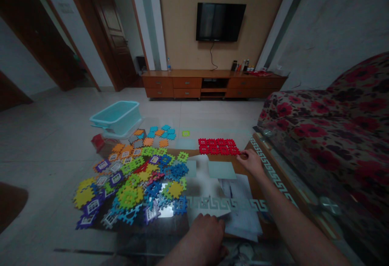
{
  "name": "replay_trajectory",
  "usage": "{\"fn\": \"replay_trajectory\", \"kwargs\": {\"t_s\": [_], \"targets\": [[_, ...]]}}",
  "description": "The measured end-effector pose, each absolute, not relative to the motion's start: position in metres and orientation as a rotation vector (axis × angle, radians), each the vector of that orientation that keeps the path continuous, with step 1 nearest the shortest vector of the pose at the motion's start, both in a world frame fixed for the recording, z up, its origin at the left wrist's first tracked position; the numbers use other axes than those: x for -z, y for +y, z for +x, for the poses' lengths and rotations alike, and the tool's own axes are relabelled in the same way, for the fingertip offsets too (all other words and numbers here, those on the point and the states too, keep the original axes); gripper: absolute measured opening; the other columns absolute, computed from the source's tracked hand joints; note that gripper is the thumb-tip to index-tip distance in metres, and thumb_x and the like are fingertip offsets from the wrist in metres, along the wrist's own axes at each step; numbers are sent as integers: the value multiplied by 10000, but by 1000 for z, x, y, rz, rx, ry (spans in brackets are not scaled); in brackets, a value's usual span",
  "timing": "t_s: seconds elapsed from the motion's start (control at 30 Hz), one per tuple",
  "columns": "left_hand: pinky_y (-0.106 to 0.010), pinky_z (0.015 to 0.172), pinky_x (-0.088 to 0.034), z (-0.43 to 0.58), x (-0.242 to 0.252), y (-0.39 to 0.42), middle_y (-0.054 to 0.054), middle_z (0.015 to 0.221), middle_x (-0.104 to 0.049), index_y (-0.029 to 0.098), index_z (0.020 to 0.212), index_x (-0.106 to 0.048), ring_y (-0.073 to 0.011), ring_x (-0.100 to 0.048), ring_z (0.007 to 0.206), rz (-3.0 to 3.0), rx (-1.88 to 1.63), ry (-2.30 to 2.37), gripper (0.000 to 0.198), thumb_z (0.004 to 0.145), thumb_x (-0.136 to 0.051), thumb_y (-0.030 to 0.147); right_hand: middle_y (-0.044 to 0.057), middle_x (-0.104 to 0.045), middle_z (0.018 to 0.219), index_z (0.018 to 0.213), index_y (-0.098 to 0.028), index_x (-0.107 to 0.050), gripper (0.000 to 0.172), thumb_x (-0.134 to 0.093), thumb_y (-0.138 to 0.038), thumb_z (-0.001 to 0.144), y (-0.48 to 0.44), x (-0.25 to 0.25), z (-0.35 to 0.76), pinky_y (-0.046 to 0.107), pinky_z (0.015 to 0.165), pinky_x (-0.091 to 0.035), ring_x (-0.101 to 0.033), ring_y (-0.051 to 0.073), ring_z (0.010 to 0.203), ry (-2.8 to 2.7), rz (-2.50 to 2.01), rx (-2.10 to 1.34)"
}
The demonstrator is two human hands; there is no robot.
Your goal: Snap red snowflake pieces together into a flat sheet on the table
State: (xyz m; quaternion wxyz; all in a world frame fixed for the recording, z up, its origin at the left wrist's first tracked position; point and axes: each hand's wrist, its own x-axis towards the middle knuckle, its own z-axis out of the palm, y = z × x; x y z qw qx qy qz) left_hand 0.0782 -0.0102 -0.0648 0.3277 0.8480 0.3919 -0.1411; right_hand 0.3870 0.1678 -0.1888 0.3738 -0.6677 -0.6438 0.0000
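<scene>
Two joined rows of red notched plastic building tiles lie flat on the glass-topped table. At their right end, my right hand has its thumb and fingers pinched on the nearest corner tile. My left hand rests curled by the near edge of the table, away from the tiles, with nothing visible in its fingers. To the left spreads a loose pile of notched tiles in yellow, green, blue, purple and orange, some with white window inserts. A single lime-green tile lies beyond the red rows.
A pale blue plastic bin stands at the far left of the table. Paper sheets show at the table's front. A floral sofa borders the right side. Farther off are a low wooden cabinet and a wall television.
</scene>
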Motion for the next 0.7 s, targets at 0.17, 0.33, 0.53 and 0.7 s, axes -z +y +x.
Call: {"fn": "replay_trajectory", "kwargs": {"t_s": [0.17,0.33,0.53,0.7], "targets": [[-515,931,-508,78,63,-10,-210,1170,-684,121,1201,-640,-385,-643,1071,2233,362,1010,506,823,-606,455,89,-673,759,732,-183,-682,321,-588,-489,738,167,188,386,362,697,-505,-620,223,686,-1646,-1704,3],[-510,934,-515,78,63,-9,-205,1170,-686,117,1210,-638,-382,-648,1068,2240,377,1009,520,817,-615,457,84,-679,771,752,-186,-685,308,-585,-477,749,166,187,386,357,703,-506,-624,221,697,-1650,-1694,4],[-505,911,-526,77,74,-10,-195,1141,-698,133,1170,-655,-376,-659,1042,2255,349,1020,499,808,-613,474,83,-675,760,742,-193,-679,297,-592,-476,757,165,186,384,358,698,-506,-616,221,687,-1649,-1688,12],[-507,924,-516,77,74,-10,-207,1141,-693,117,1180,-652,-381,-653,1052,2263,342,1006,513,814,-606,474,83,-669,760,742,-192,-679,307,-582,-483,762,165,184,383,362,698,-507,-618,223,687,-1648,-1685,15]]}}
